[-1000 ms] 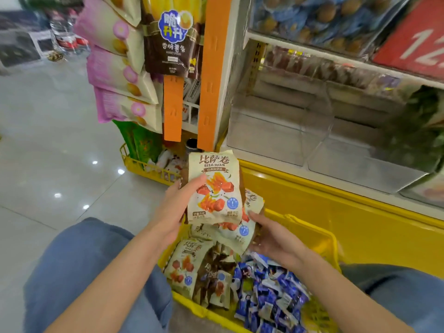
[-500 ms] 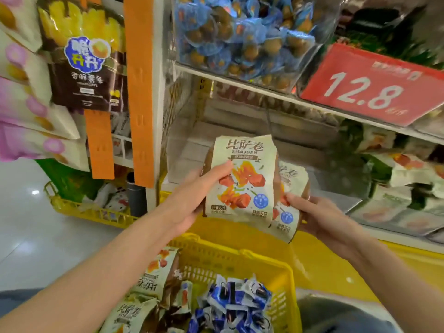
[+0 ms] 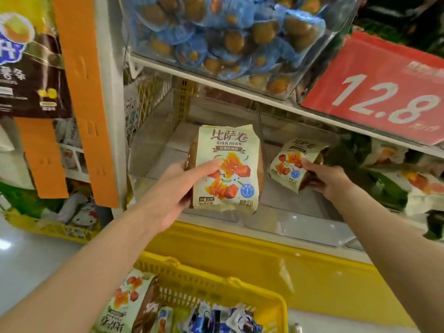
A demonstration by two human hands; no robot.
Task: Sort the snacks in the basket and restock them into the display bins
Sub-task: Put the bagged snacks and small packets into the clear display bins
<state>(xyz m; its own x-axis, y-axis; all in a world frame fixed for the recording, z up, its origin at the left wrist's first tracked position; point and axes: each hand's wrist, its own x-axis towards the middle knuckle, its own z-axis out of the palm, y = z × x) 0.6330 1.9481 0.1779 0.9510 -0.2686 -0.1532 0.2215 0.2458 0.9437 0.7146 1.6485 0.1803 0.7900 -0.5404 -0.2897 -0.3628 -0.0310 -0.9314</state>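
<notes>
Between the clamped fingers of the left hand (image 3: 177, 188), one snack packet (image 3: 228, 169) is held at the clear bin (image 3: 276, 224) mouth; a second packet (image 3: 293, 162) is pinched by the right hand (image 3: 329, 179) beyond. Light, crushable wrappers are judged; edges should be gripped.

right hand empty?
No, the right hand holds a snack pack by its edge, in front of the shelf.

Light falls evenly from above me; the lower bin (image 3: 163, 152) is shadowed, everything soft, frame edges bowed.
</notes>
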